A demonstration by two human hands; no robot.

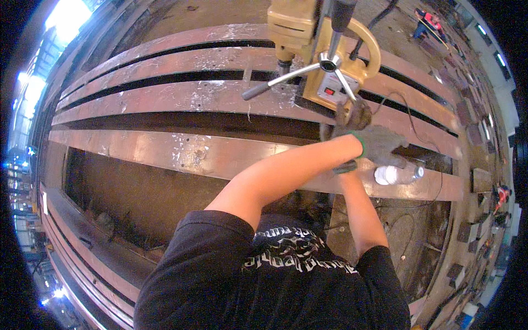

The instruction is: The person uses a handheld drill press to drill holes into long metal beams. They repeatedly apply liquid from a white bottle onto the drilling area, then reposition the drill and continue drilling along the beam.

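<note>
A yellow magnetic drill (330,60) stands on the rusty steel beams (181,99), with a three-spoke feed handle (329,63) on its side. My right hand (353,114), in a dark glove, is curled against the drill's lower corner; its wrist passes under my left forearm. My left hand (380,144), in a grey glove with a green cuff, reaches across to the right. It lies flat just above a clear plastic bottle (399,175) that rests on its side on the near beam. Whether it touches the bottle is unclear.
Long parallel beams with dark gaps (181,118) run left to right. A black cable (418,132) trails from the drill across the beams. Metal chips speckle the steel. Steel plates (481,179) lie at the right, and another person (429,22) works far off at top right.
</note>
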